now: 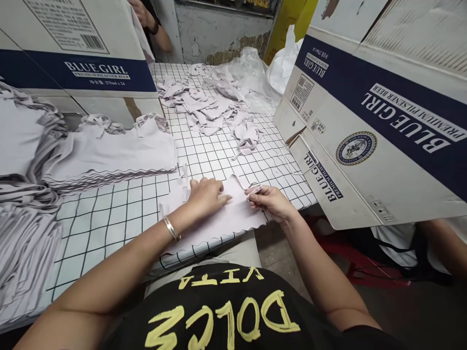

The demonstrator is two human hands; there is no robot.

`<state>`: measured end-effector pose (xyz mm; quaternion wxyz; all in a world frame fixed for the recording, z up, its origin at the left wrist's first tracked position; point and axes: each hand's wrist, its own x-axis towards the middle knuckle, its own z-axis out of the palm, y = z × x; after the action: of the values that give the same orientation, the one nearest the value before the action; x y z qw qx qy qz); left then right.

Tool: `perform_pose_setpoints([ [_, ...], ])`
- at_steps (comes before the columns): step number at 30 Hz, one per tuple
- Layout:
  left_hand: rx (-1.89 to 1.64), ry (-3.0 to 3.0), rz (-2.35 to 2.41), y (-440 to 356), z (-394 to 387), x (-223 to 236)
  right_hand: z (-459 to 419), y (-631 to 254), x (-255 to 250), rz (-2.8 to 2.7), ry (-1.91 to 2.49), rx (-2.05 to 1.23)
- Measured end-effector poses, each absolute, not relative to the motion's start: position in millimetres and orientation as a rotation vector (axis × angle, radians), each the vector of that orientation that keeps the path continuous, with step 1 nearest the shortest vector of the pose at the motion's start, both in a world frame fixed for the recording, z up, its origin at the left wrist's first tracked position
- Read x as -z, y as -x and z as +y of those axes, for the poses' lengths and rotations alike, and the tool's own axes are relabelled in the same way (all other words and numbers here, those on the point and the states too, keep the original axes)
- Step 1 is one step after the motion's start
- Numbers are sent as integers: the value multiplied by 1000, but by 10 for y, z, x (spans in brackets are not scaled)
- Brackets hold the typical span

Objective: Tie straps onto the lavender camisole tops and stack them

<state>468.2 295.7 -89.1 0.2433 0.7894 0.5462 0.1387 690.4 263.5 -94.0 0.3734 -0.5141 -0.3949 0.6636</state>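
A pale pinkish garment piece (219,218) lies flat at the table's near edge, its thin strap ends at the top. My left hand (206,197) rests on it palm down, fingers partly spread, with a silver bangle at the wrist. At the piece's right side my right hand (268,203) is closed in a pinch. A narrow pale strap (255,190) shows between its thumb and forefinger; whether anything else is in that hand is hidden.
Stacked pale garments (113,150) with straps lie left, beside more piles (25,262). Loose crumpled pieces (207,107) and a clear plastic bag (251,73) lie farther back on the grid-patterned table (109,214). Beer cartons (109,97) (328,131) stand both sides. Another person's hand (144,14) shows behind.
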Motion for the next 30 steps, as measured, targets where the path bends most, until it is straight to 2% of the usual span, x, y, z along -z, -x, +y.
perform_pose_setpoints([
  [5, -274, -2153, 1520, -4686, 2776, 1009, 2801, -6844, 964, -1099, 1238, -1676],
  [11, -397, -2021, 1481, -4700, 2796, 1007, 2898, -6664, 992, -1638, 1230, -1165],
  [14, -433, -2009, 1479, -4702, 2784, 1022, 2931, -6619, 964, -1944, 1209, -1022],
  [21, -489, -2069, 1434, -4706, 2789, 1090, 2962, -6630, 904, -2339, 1244, -961],
  [30, -453, -1997, 1414, -4707, 2811, 1055, 2931, -6586, 928, -2377, 1243, -863],
])
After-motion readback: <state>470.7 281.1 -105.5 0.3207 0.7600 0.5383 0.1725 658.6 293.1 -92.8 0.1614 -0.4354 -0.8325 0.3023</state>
